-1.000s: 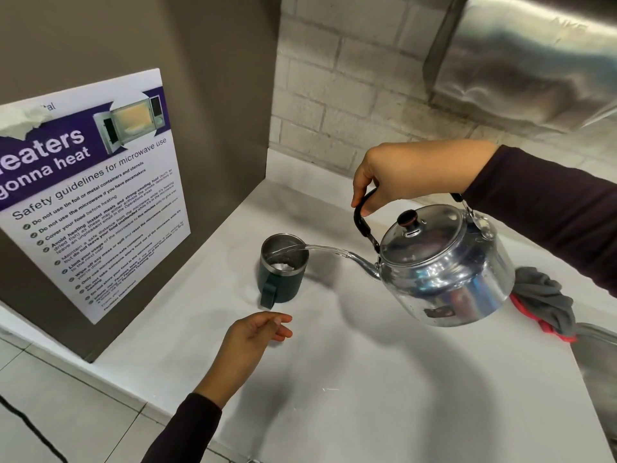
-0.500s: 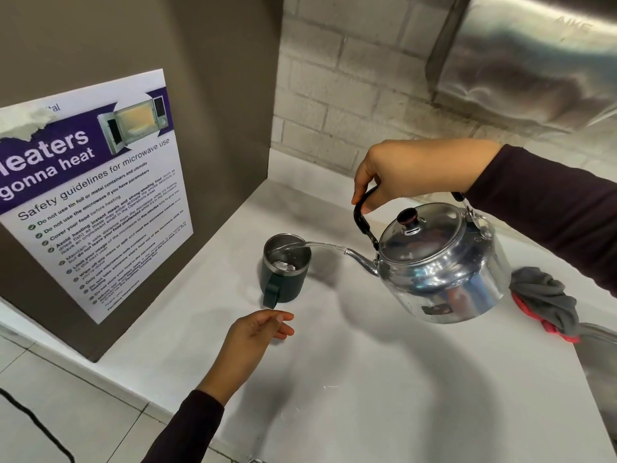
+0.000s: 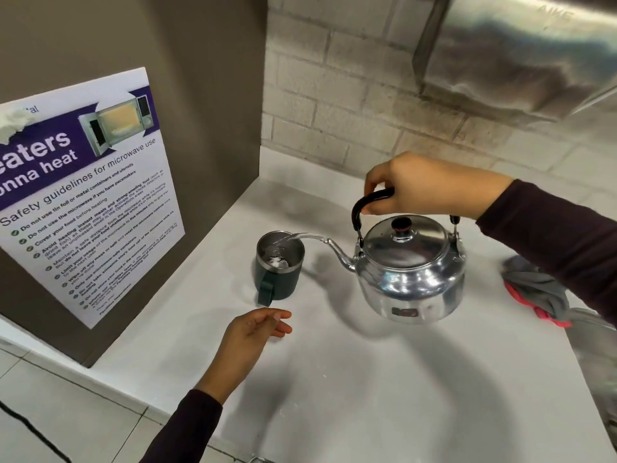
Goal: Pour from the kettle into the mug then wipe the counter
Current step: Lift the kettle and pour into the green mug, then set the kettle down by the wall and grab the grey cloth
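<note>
A shiny metal kettle [image 3: 410, 279] hangs above the white counter [image 3: 384, 389], tilted a little to the left. My right hand [image 3: 420, 185] is closed around its black handle. A thin stream of water runs from the spout into a dark green mug [image 3: 278, 267] with a steel inside, which stands on the counter to the kettle's left with its handle toward me. My left hand [image 3: 250, 335] rests on the counter just in front of the mug, fingers loosely apart, holding nothing. A grey and red cloth [image 3: 537, 292] lies at the right, partly behind my right sleeve.
A brown cabinet side with a microwave safety poster [image 3: 86, 195] walls off the left. A brick wall [image 3: 334, 105] runs along the back, with a metal hood [image 3: 521, 45] overhead at the right. A metal edge [image 3: 591, 319] shows at the far right.
The kettle has tipped back toward level and sits slightly lower; water still runs into the mug. My left hand has barely moved.
</note>
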### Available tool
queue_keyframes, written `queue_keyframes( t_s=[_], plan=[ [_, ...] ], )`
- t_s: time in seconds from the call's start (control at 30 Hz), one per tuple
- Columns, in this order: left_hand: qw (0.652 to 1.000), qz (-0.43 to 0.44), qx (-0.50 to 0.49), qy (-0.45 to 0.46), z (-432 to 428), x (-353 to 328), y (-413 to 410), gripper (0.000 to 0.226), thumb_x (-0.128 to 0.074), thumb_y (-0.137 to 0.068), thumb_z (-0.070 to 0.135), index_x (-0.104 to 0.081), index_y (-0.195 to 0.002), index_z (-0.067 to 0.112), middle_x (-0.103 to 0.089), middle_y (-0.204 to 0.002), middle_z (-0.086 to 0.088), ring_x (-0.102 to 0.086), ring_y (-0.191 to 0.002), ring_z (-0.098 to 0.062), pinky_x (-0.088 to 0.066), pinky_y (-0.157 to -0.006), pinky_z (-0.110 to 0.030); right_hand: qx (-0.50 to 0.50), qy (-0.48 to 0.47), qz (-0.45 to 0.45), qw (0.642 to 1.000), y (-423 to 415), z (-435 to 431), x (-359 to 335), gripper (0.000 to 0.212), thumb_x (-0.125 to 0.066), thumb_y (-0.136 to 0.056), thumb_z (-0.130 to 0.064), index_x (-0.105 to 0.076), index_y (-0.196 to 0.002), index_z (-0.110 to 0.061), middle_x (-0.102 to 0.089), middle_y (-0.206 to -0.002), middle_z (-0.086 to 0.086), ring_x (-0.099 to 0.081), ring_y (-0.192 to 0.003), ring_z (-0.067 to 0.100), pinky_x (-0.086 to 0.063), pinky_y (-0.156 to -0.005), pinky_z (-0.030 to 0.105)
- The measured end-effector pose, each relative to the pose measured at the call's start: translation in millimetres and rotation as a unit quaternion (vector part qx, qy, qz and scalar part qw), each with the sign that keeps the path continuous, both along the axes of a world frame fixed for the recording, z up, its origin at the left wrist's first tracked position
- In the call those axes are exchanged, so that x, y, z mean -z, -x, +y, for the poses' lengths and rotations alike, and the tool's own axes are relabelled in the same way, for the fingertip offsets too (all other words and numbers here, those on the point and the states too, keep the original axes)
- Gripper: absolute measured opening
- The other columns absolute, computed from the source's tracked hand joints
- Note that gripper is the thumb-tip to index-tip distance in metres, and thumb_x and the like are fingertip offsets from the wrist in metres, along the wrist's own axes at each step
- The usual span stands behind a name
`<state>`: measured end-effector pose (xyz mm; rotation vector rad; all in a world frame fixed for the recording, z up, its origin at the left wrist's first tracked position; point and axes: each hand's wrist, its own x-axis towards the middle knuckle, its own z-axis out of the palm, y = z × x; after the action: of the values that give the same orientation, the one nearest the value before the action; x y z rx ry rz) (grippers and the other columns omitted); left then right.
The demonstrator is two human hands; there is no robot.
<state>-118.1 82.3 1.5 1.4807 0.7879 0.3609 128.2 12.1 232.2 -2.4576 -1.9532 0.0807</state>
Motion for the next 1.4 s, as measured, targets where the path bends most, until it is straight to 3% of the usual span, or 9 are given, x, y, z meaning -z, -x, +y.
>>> queue_keyframes(
  t_s=[0.07, 0.23, 0.37, 0.57, 0.73, 1.03, 1.13, 1.23, 1.4],
  plan=[
    [1.0, -0.003, 0.003, -0.002, 0, 0, -2, 0.034, -0.05, -0.093, 0.021, -0.074, -0.077, 0.039, -0.077, -0.077, 0.007, -0.071, -0.079, -0.015, -0.048, -0.085, -0.031, 0.042, -0.038, -0.001, 0.998, -7, -13, 14, 0.035, -0.067, -0.075, -0.052, -0.065, -0.072, -0.017, -0.052, -0.053, -0.01, -0.049, -0.051, 0.01, -0.034, -0.045, 0.024],
    [0.999, -0.004, 0.027, -0.017, -5, -2, -10, 0.031, -0.049, -0.094, 0.022, -0.073, -0.08, 0.037, -0.077, -0.077, 0.007, -0.071, -0.077, -0.013, -0.046, -0.086, -0.031, 0.153, -0.135, 0.086, 0.975, -15, -46, 47, 0.06, -0.066, -0.067, -0.063, -0.049, -0.053, -0.007, -0.037, -0.045, -0.002, -0.032, -0.042, 0.011, -0.027, -0.044, 0.026],
    [0.999, -0.005, 0.044, -0.022, -9, -4, -15, 0.028, -0.049, -0.094, 0.021, -0.072, -0.083, 0.033, -0.076, -0.078, 0.008, -0.071, -0.076, -0.01, -0.046, -0.085, -0.029, 0.229, -0.184, 0.153, 0.943, -19, -61, 61, 0.069, -0.063, -0.069, -0.067, -0.027, -0.044, -0.014, -0.024, -0.045, 0.0, -0.025, -0.04, 0.012, -0.024, -0.047, 0.027],
    [0.996, 0.0, 0.082, -0.035, -18, -6, -33, 0.028, -0.049, -0.094, 0.021, -0.071, -0.083, 0.034, -0.076, -0.076, 0.011, -0.071, -0.076, -0.01, -0.047, -0.078, -0.023, 0.328, -0.209, 0.201, 0.899, -42, -93, 70, 0.077, -0.063, -0.07, -0.066, -0.047, -0.056, 0.008, -0.041, -0.056, 0.015, -0.036, -0.05, 0.02, -0.032, -0.056, 0.029],
    [0.993, -0.001, 0.116, -0.037, -32, -7, -56, 0.027, -0.048, -0.094, 0.022, -0.071, -0.085, 0.033, -0.077, -0.078, 0.012, -0.071, -0.076, -0.008, -0.045, -0.074, -0.018, 0.38, -0.219, 0.204, 0.875, -70, -126, 76, 0.06, -0.064, -0.072, -0.064, -0.047, -0.041, -0.016, -0.047, -0.045, 0.001, -0.042, -0.044, 0.014, -0.038, -0.055, 0.027],
    [0.988, 0.004, 0.153, -0.03, -71, -9, -114, 0.028, -0.048, -0.094, 0.018, -0.071, -0.085, 0.031, -0.076, -0.074, 0.012, -0.071, -0.075, -0.007, -0.047, -0.076, -0.017, 0.414, -0.209, 0.133, 0.876, -146, -172, 95, 0.053, -0.054, -0.083, -0.047, -0.048, -0.038, -0.02, -0.051, -0.031, -0.014, -0.047, -0.047, 0.009, -0.033, -0.05, 0.027],
    [0.988, 0.012, 0.153, -0.028, -84, -6, -136, 0.03, -0.048, -0.094, 0.016, -0.072, -0.082, 0.031, -0.076, -0.071, 0.009, -0.072, -0.077, -0.014, -0.05, -0.085, -0.029, 0.428, -0.198, 0.129, 0.872, -178, -182, 104, 0.046, -0.05, -0.08, -0.036, -0.048, -0.037, -0.018, -0.052, -0.034, -0.002, -0.047, -0.047, 0.013, -0.034, -0.05, 0.026],
    [0.987, 0.009, 0.156, -0.021, -95, -4, -154, 0.03, -0.048, -0.094, 0.015, -0.073, -0.083, 0.028, -0.076, -0.072, 0.006, -0.072, -0.081, -0.022, -0.05, -0.092, -0.037, 0.453, -0.201, 0.148, 0.856, -204, -187, 114, 0.04, -0.048, -0.075, -0.031, -0.047, -0.037, -0.018, -0.05, -0.028, -0.009, -0.045, -0.044, 0.012, -0.034, -0.049, 0.025],
    [0.986, 0.021, 0.162, -0.028, -110, 0, -177, 0.028, -0.048, -0.094, 0.017, -0.072, -0.086, 0.028, -0.076, -0.073, 0.01, -0.072, -0.078, -0.014, -0.05, -0.085, -0.026, 0.446, -0.193, 0.144, 0.862, -247, -183, 127, 0.039, -0.046, -0.075, -0.027, -0.048, -0.038, -0.017, -0.052, -0.03, -0.011, -0.045, -0.046, 0.014, -0.036, -0.052, 0.027]
  ],
)
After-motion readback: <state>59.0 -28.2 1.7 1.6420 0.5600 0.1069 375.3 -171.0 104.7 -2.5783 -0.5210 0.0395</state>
